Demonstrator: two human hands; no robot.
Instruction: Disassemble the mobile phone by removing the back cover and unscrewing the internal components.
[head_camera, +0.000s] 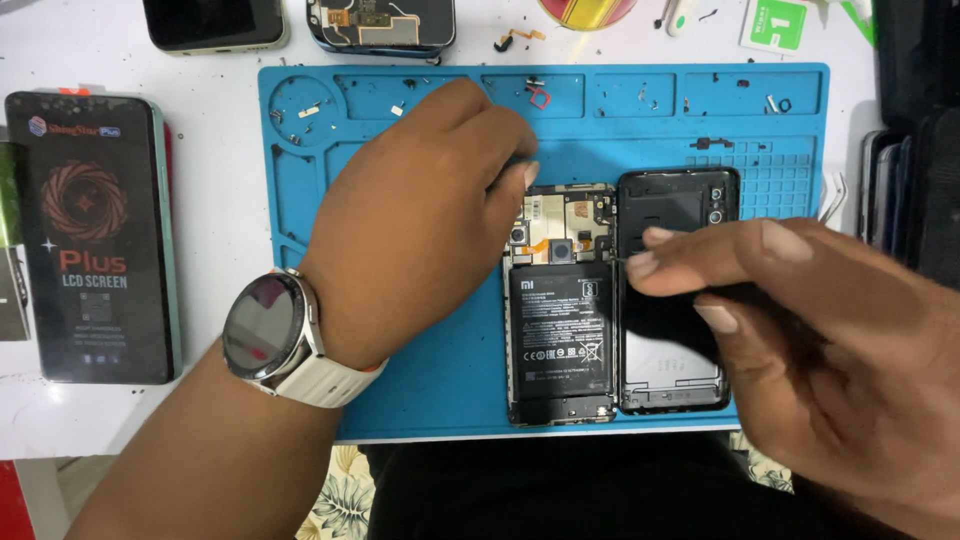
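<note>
An opened phone (560, 300) lies on a blue repair mat (440, 360), its black battery and circuit board showing. Its black back cover (672, 380) rests right beside it, inner side up. My left hand (420, 220), with a watch on the wrist, presses down on the phone's upper left corner. My right hand (790, 330) hovers over the back cover and pinches a thin dark tool, whose tip points toward the phone's top edge. The tool is mostly hidden by my fingers.
A boxed replacement screen (90, 240) lies left of the mat. Two more phones (380, 25) sit at the back edge. Small screws and parts lie in the mat's top trays (540, 95). Stacked dark devices (910, 190) stand at the right.
</note>
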